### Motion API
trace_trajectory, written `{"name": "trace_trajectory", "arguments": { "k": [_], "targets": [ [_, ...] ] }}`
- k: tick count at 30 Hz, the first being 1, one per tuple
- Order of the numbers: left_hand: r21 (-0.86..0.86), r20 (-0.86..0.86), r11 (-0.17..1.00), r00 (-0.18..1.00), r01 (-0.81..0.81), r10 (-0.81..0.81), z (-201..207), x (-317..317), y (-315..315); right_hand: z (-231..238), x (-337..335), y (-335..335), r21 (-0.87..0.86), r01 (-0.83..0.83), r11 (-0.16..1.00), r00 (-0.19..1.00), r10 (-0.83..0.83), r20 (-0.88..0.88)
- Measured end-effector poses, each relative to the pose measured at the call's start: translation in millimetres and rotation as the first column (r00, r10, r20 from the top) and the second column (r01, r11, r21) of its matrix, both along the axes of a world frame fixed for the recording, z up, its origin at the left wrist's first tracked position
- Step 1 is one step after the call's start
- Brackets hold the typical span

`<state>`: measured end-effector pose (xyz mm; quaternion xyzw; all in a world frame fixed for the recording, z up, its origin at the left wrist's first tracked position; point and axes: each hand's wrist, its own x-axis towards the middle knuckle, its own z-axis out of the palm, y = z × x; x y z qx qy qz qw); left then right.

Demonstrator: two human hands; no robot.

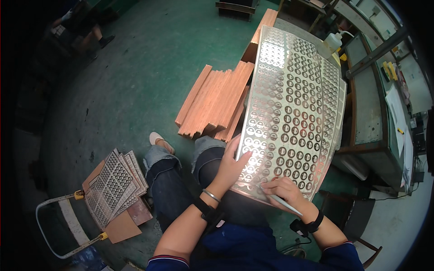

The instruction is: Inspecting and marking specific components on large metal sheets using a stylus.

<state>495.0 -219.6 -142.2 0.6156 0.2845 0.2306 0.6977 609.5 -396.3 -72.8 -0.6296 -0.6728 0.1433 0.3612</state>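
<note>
A large shiny metal sheet point(302, 104), covered with rows of small round cut-out shapes, lies tilted in front of me with its near edge over my lap. My left hand point(231, 166) grips its left edge near the close corner, thumb on top; the fingers beneath are hidden. Close to the sheet's near edge, my right hand point(285, 191) pinches a slim pale pen-like tool point(286, 205). The tool's tip is at the sheet's surface, though too small to tell whether it touches.
Reddish-brown wooden boards point(214, 99) are stacked beside the sheet. A hand cart point(58, 198) at left carries several perforated sheets point(113, 185). A white squeeze bottle point(333, 41) stands past the sheet's far right. A workbench point(368, 113) stands at right; another person point(86, 31) is far left.
</note>
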Motion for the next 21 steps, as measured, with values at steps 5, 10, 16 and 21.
{"name": "trace_trajectory", "arguments": {
  "k": [5,10,16,21],
  "targets": [
    [-0.004,-0.002,1.000,1.000,-0.003,0.003,2.6,-0.5,-0.2,-1.1,2.0,0.3,-0.004,-0.017,1.000,1.000,0.017,-0.023],
    [0.008,-0.013,1.000,1.000,0.001,-0.001,1.1,-0.7,-0.6,1.8,-2.2,3.1,-0.003,-0.015,1.000,1.000,0.015,0.003],
    [0.010,-0.009,1.000,1.000,-0.002,0.002,-1.2,-0.8,0.4,-3.1,2.8,-4.6,0.017,0.006,1.000,0.996,-0.005,-0.084],
    [0.007,-0.013,1.000,1.000,-0.010,0.010,-1.5,-0.5,0.2,3.2,4.2,-9.1,-0.039,-0.021,0.999,0.997,0.017,-0.079]
  ]
}}
